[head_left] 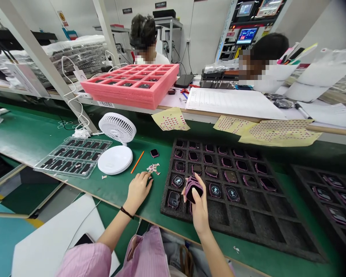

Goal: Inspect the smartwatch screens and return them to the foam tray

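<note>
Near white fan point(115, 158) and orange stick point(137, 162) on green desk point(46, 129). Resting left hand point(138, 190) loosely curled beside paper scraps point(153, 168), cannot tell if pinching any. Pinching purple-framed watch point(190, 195) in right hand point(200, 209), above black foam tray point(265, 224).

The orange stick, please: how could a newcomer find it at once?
On the green table, find the white fan. Right of its round base lies the slanted orange stick, long and thin, unlike the square dark watch beside it.

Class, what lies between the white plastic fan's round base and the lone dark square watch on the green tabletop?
A slender orange stick lies there, in the head view.
</note>
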`<state>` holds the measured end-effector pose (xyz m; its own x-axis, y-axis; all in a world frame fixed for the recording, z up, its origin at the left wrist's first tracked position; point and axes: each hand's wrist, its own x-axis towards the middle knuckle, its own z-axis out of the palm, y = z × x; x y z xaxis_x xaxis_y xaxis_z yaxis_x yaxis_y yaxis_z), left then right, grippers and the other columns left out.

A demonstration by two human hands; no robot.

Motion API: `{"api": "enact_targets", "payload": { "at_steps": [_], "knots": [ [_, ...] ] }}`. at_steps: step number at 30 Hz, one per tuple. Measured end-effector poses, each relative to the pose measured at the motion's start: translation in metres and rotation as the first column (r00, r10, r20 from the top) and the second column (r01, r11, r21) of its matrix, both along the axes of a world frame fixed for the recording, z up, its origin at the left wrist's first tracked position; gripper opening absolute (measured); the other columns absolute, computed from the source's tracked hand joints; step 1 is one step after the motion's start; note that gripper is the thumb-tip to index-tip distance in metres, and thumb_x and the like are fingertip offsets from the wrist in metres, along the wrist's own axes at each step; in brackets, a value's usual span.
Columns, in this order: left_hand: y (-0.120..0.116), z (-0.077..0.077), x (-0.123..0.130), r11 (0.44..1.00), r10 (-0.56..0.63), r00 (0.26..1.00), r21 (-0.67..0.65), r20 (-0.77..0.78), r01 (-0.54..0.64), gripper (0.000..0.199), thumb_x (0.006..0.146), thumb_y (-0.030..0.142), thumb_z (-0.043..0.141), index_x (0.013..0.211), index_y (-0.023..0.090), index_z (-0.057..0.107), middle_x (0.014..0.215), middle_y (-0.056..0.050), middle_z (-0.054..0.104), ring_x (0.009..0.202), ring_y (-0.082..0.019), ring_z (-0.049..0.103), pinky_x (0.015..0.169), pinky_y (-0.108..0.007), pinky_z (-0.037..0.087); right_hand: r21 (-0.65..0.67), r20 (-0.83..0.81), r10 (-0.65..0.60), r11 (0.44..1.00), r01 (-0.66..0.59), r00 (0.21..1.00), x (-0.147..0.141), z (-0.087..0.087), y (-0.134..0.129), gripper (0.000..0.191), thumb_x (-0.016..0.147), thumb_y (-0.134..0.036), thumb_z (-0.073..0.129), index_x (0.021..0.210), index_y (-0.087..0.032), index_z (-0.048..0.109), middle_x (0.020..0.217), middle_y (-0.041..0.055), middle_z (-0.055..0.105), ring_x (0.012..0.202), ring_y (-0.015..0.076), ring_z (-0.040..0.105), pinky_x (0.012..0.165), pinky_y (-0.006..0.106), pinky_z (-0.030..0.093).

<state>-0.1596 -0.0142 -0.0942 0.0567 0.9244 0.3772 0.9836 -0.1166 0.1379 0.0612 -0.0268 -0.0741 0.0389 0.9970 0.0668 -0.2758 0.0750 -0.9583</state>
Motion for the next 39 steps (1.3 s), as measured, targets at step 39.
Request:
{"api": "enact_targets", "payload": {
  "at_steps": [39],
  "knots": [
    [0.015,0.106,0.052,0.388,-0.849,0.393,-0.089,0.354,0.917,0.023,0.093,0.04,0.048,0.095,0.019,0.059,0.1,-0.01,0.063,0.084,-0.015,0.062,0.075,-0.023,0.048,-0.298,-0.501,0.728,0.363,-0.883,0.468,0.025,0.042,-0.005,0.046,0.085,-0.05,0.048,0.084,-0.008,0.067,0.055,0.0031,0.059,0.044,0.0107,0.042,0.046,0.024,0.024]
  ]
}}
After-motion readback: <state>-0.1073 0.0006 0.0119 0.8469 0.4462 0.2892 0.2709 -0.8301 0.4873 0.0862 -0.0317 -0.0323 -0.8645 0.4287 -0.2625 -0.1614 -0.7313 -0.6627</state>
